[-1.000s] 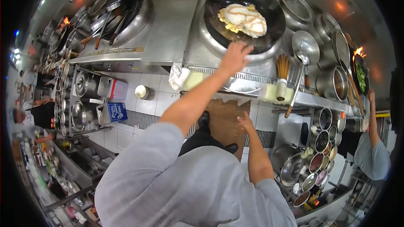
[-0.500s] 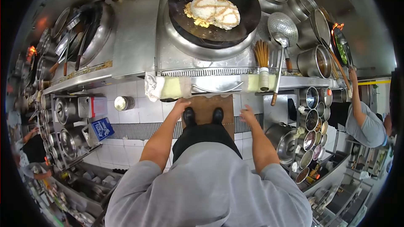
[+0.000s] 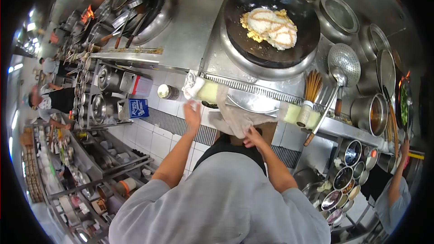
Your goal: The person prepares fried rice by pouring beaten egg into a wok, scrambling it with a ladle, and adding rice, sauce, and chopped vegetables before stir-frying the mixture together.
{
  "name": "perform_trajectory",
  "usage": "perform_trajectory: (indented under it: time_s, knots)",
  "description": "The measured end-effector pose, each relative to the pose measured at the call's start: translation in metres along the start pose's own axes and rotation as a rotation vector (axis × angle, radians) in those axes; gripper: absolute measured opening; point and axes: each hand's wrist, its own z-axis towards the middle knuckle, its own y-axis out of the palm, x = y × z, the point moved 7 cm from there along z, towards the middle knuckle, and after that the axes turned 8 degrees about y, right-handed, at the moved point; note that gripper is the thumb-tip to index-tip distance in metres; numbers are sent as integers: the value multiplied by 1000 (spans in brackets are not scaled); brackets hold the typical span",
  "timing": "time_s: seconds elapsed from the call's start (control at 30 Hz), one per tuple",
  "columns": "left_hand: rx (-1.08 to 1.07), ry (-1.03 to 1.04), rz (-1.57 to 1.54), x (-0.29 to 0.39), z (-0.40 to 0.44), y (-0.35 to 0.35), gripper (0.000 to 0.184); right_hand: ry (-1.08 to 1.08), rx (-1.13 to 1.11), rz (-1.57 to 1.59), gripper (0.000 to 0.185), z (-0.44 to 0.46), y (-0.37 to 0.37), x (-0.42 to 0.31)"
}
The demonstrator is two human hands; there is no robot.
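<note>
My right hand (image 3: 254,137) is closed on the lower corner of a grey-beige cloth (image 3: 236,124), which stretches down from the front edge of the stove. My left hand (image 3: 192,114) is raised slightly left of it, fingers apart and a little blurred, below a crumpled white rag (image 3: 192,86). Nothing shows in that hand. Beyond the cloth, a black wok (image 3: 239,47) rests on the burner ring. White rice (image 3: 271,25) with brown sauce streaks lies in it over yellow scrambled egg (image 3: 253,34).
A perforated skimmer (image 3: 343,61) and a bamboo brush (image 3: 313,88) lie right of the wok. A steel pot (image 3: 368,113) with brown liquid stands farther right, near a co-worker (image 3: 393,199) and a flaming wok (image 3: 404,104). Lower right are several ingredient bowls (image 3: 343,178). A can (image 3: 167,92) is at left.
My right hand has moved inward and taken hold of the cloth, drawing it down and out. My left hand has risen slightly. The view has turned left, showing another person there.
</note>
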Motion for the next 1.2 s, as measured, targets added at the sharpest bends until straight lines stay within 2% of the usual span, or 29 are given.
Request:
perform_trajectory:
  time_s: [0.03, 0.07, 0.1, 0.13, 0.17, 0.2, 0.23, 0.3, 0.33, 0.37, 0.4, 0.43, 0.47, 0.53, 0.57, 0.63, 0.67, 0.73, 0.77, 0.8, 0.83, 0.87, 0.93, 0.97, 1.03, 1.1, 1.17, 1.2]
  knots:
    - [191, 100, 68, 0, 21, -22, 53, -35, 40, -37, 56, -9, -24, 30]
    - [199, 181, 127, 10, 40, -33, 63, 73, 82, -66, 61, 2, -58, 82]
    - [205, 264, 185, 25, 54, -45, 75, -473, 315, -646, 68, 7, -101, 111]
    - [214, 261, 183, 31, 61, -51, 75, 169, 341, -466, 72, -4, -145, 173]
    - [72, 223, 281, 37, 73, -45, 78, 2, 633, -843, 67, 10, -191, 250]
    - [-73, 194, 369, 41, 84, -33, 82, -190, 708, -1211, 60, -30, -209, 266]
    - [-65, 215, 347, 43, 91, -27, 82, 357, 505, -482, 59, -76, -232, 268]
    - [-244, 219, 429, 29, 94, -4, 88, 554, 438, 124, 49, -82, -276, 344]
    - [-231, 259, 436, 28, 99, -1, 79, 538, 466, 146, 49, -87, -294, 335]
    - [-229, 288, 415, 21, 106, 0, 79, 336, 603, 544, 51, -97, -314, 316]
    - [-211, 320, 368, 11, 112, 0, 71, 112, 721, 931, 54, -111, -331, 297]
    - [-193, 345, 321, 8, 116, 3, 64, -50, 816, 918, 51, -133, -327, 242]
    - [-191, 357, 302, 12, 120, 7, 64, -216, 901, 894, 50, -170, -307, 162]
    - [-350, -307, -951, -9, 126, 34, 49, -349, 698, 908, 48, -171, -291, 83]
    - [-394, -504, -1346, 32, 107, 31, 45, -366, 709, 905, 48, -174, -282, 52]
    - [-548, -587, -1584, 106, 93, 31, 44, -263, 680, 954, 39, -175, -256, 14]
    - [-603, -585, -1590, 122, 90, 49, 47, -270, 701, 960, 39, -179, -253, 5]
    - [-727, -590, -1660, 158, 92, 83, 49, -141, 917, 418, 32, -196, -261, -17]
    - [-791, -605, -1716, 176, 93, 95, 49, -173, 1187, 176, 27, -209, -282, -28]
    - [-655, -717, -1668, 189, 94, 96, 51, -175, 1192, 113, 26, -227, -278, -52]
    - [-680, -718, -1669, 202, 97, 102, 51, -175, 1197, 51, 25, -256, -263, -86]
    - [-646, -714, -1681, 212, 104, 106, 51, -167, 1217, 64, 25, -276, -249, -104]
    - [-649, -669, -1668, 235, 115, 109, 53, -482, 901, 485, 22, -295, -215, -146]
    - [-663, -676, -1664, 242, 119, 117, 53, -475, 912, 491, 22, -310, -197, -170]
    - [-699, -796, -1538, 242, 117, 138, 52, -604, 712, 640, 22, -320, -163, -216]
    - [-681, -781, -1541, 240, 112, 135, 50, -520, 940, 363, 21, -295, -187, -214]
    - [-729, -753, -1650, 230, 102, 119, 51, -527, 886, 423, 16, -302, -175, -235]
    - [-781, -779, -1682, 220, 91, 103, 45, -591, 876, 400, 15, -304, -168, -242]
